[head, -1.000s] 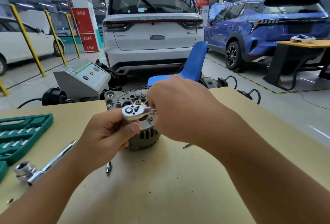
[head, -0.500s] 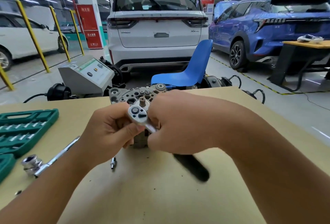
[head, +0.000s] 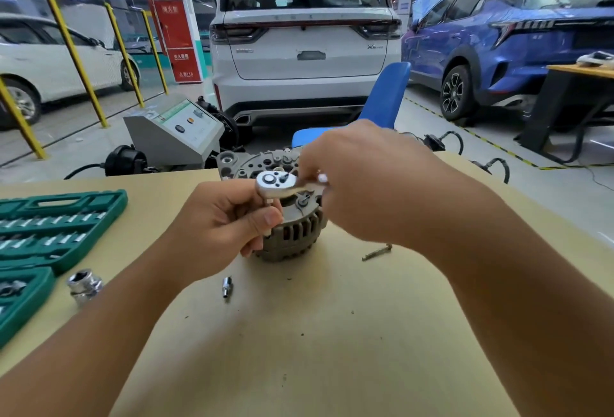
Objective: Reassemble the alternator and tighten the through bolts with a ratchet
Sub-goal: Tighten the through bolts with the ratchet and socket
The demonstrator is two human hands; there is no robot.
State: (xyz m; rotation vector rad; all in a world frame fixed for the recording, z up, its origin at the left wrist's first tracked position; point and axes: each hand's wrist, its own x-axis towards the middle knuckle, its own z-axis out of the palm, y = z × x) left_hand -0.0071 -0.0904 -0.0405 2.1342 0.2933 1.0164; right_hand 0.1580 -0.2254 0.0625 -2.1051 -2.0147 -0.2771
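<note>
Green socket case (head: 56, 234) left; loose bolt (head: 377, 252) right of alternator (head: 292, 230).

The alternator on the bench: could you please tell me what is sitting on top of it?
The ratchet head sits on the alternator. The right hand covers its handle; the left hand hides the socket underneath.

white car (head: 305, 61) tailgate: badge "X6", rest blurred | red sign (head: 181, 41): characters unreadable

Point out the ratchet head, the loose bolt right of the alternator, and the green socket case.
ratchet head (head: 273, 184), head view, on its round chrome top face.
loose bolt (head: 377, 252), head view, mid-shank.
green socket case (head: 63, 227), head view, on a rib between the socket rows.
</note>
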